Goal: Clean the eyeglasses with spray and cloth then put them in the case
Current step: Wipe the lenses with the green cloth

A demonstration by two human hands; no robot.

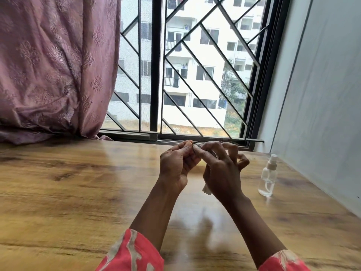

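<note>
Nearest the camera, two red patterned sleeves [132,253] frame the bottom edge, and bare forearms reach forward from them over a wooden desk [68,182] with a glossy grain that mirrors the arms as soft dark shapes.

Both hands are raised above the desk, close together near its middle. The left hand [175,165] has its fingers [185,148] curled inward, thumb and forefinger pinched on the left end of the glasses [205,142]. The right hand [222,169] is clenched around a white cloth [207,189]; only a small corner of it hangs out below the palm, and the rest is hidden inside the grip. The right thumb and forefinger press toward the frame near where the left hand pinches it, so the two hands touch or nearly touch there. The glasses are held in the air between the hands, with only the thin dark top rim showing above the knuckles, running rightward; the lenses are mostly covered by fingers and blurred.

To the right of the right hand, apart from it, a small clear bottle [268,178] with a white spray top stands upright on the desk, near the right-hand wall [322,94].

Beyond the desk's far edge is a window [156,75] with dark diagonal bars, a pink curtain [54,65] bunched at its left, and pale buildings outside.
</note>
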